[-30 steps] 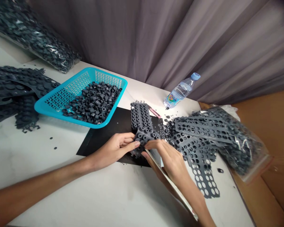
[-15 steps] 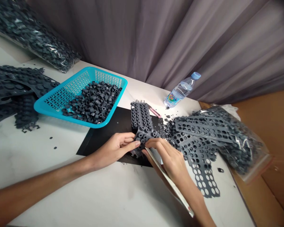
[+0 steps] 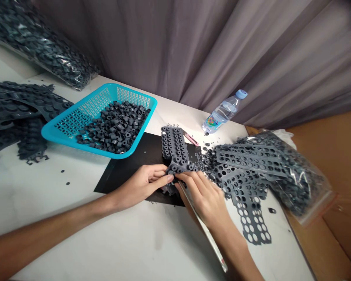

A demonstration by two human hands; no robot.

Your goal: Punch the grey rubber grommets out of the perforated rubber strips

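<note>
A grey rubber sheet studded with small rings (image 3: pixel 175 150) lies over a black mat (image 3: pixel 134 168) at the table's middle. My left hand (image 3: pixel 142 183) pinches its near edge, fingers closed on it. My right hand (image 3: pixel 203 197) meets it from the right, fingertips pinched on the same edge of the sheet. A long thin flat strip (image 3: pixel 206 230) runs under my right wrist toward me. Loose grey rings fill a turquoise basket (image 3: pixel 61 134) at the left.
Emptied grey sheets full of holes (image 3: pixel 245 183) pile up at the right beside a clear bag of rubber parts (image 3: pixel 304 183). A water bottle (image 3: pixel 222 113) lies near the curtain. More grey sheets (image 3: pixel 14 113) and another bag (image 3: pixel 38 43) sit far left.
My right hand has shifted slightly left and closer onto the sheet's edge, and the thin strip under my wrist has swung nearer. My left hand has hardly moved.
</note>
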